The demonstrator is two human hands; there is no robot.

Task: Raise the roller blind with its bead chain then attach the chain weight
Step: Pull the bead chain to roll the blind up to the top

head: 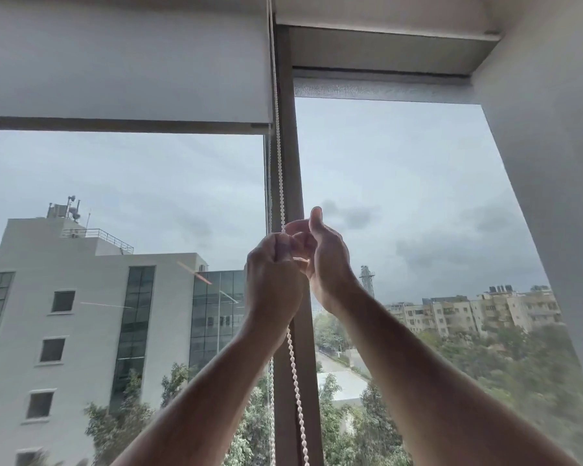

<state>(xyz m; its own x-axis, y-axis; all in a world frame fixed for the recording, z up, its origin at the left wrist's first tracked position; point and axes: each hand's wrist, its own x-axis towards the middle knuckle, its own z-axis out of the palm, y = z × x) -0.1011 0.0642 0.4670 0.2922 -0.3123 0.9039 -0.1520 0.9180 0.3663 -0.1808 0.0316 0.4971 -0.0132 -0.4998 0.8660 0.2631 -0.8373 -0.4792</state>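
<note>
The roller blind fills the area from 10 to 12 o'clock; its straight bottom bar lies across the upper part of the left window pane, and below this bar the glass is uncovered down to the lower edge of the view. Beside it, at 1 o'clock, a second blind is rolled much higher, so that only a narrow strip shows under the recess and the right pane is almost completely open. Between the two panes stands the dark vertical mullion, and a white wall closes the view from 2 to 4 o'clock. The bead chain is white, made of small round beads, and it hangs from the top edge at 12 o'clock, just beside the right edge of the blind and in front of the mullion. It enters the hands near the centre and comes out below the left wrist, going down to 6 o'clock. The left hand is curled around the chain. The right hand is just beside it and touches it, thumb pointing up, its fingers bent toward the chain; I cannot tell if they really pinch it. Both forearms rise from the lower edge, with free space on either side.
</note>
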